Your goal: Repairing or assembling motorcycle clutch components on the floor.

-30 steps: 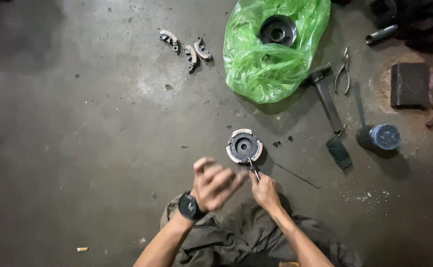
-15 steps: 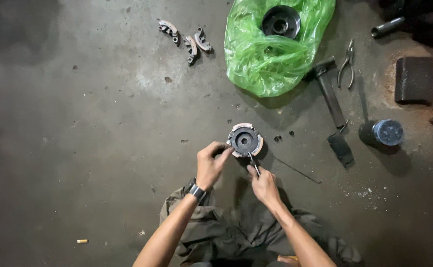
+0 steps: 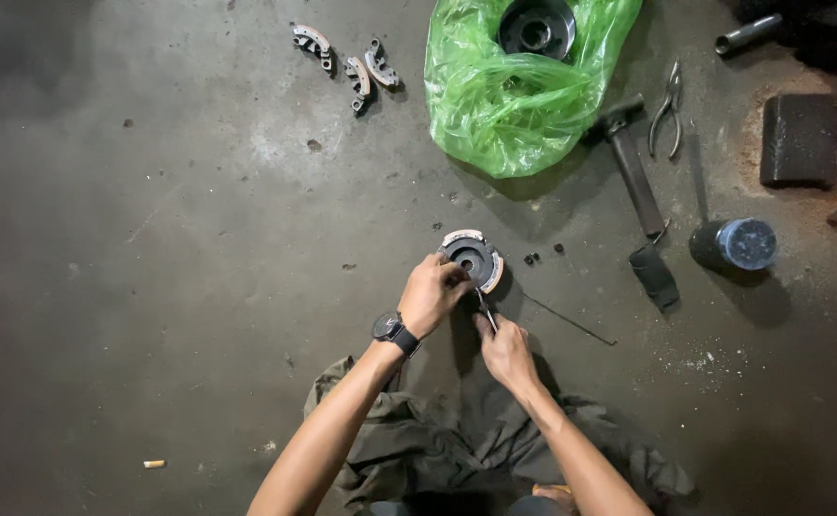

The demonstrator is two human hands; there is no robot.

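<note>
I see the round clutch assembly (image 3: 473,259) lying flat on the concrete floor (image 3: 151,239), just above both hands, near the middle of the view. My left hand (image 3: 430,294) sits on its rim at about 8 o'clock, fingers (image 3: 449,277) curled over the edge and pressing on it. My right hand (image 3: 504,352) is below, at 5 o'clock from the part, fingers pinched together around a thin metal tool (image 3: 485,310) whose tip reaches the part's lower edge.

I judge the assembly to be heavy for its size, rigid steel with lined shoes around the rim, probably greasy and so slippery at the hub. The outer rim looks like the safest place to grip; the curved lining faces could chip or get smeared.

At 11 o'clock from it, well apart, lie three loose clutch shoes (image 3: 347,59). At 12 to 1 o'clock a green plastic bag (image 3: 514,96) holds a dark pulley part. To the right lie a hammer (image 3: 632,167), pliers (image 3: 668,105) and a blue-capped can (image 3: 736,244).
</note>
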